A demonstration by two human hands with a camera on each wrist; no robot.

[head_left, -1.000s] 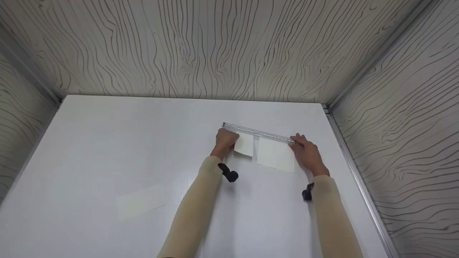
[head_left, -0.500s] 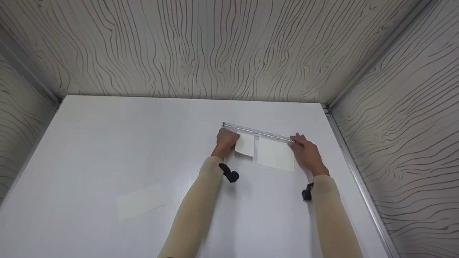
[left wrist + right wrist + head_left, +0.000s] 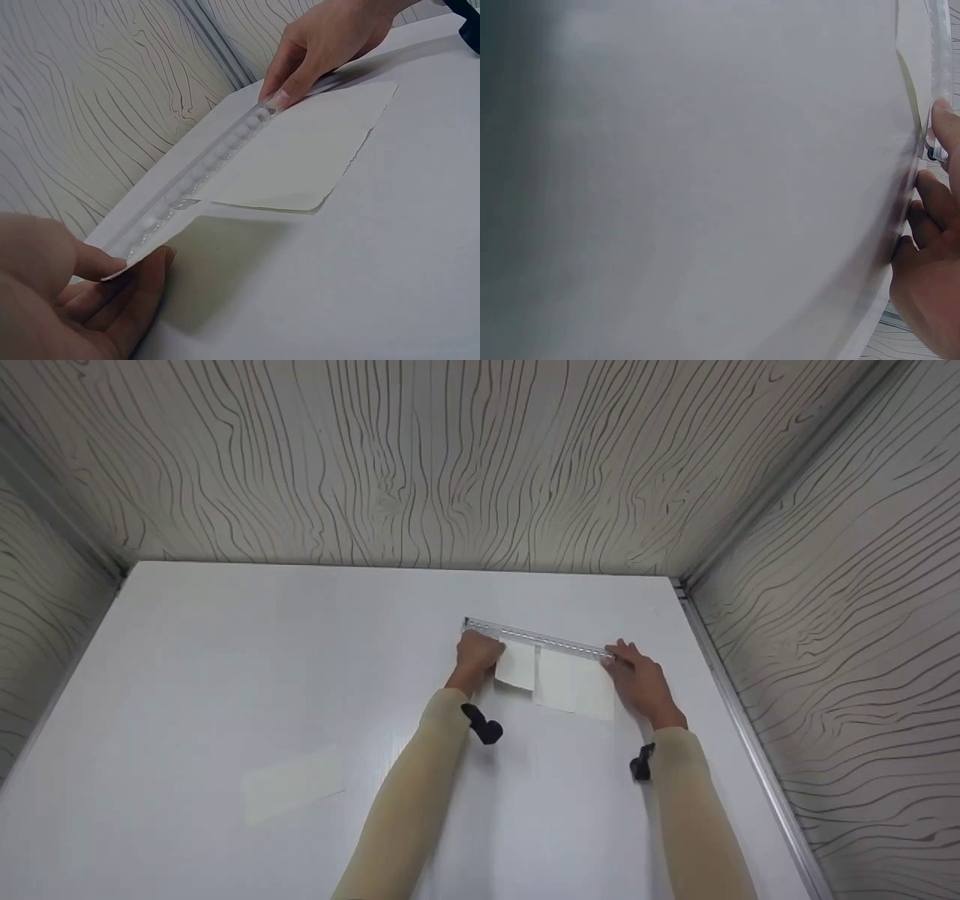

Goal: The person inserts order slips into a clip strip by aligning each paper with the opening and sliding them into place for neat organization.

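Observation:
A clear ruler (image 3: 540, 640) lies slanted along the upper edges of two pale paper pieces. My left hand (image 3: 478, 652) pinches the smaller piece of paper (image 3: 516, 664) near the ruler's left end; in the left wrist view, the thumb is above its edge and curled fingers are beneath. That piece is lifted and casts a shadow. The larger piece of paper (image 3: 576, 684) lies close beside it, its lower edge uneven and torn-looking. At the ruler's right end, my right hand (image 3: 643, 684) grips it with thumb and forefinger, the other fingers resting by the table.
Another pale paper piece (image 3: 292, 786) lies flat at the front left of the white table (image 3: 300, 660). Wood-grain panels (image 3: 420, 457) stand behind and at both sides, with a metal rail (image 3: 750, 735) along the right edge.
My left hand has shifted slightly right with the smaller paper, and the gap between the two pieces has narrowed. My right hand stays at the ruler's end.

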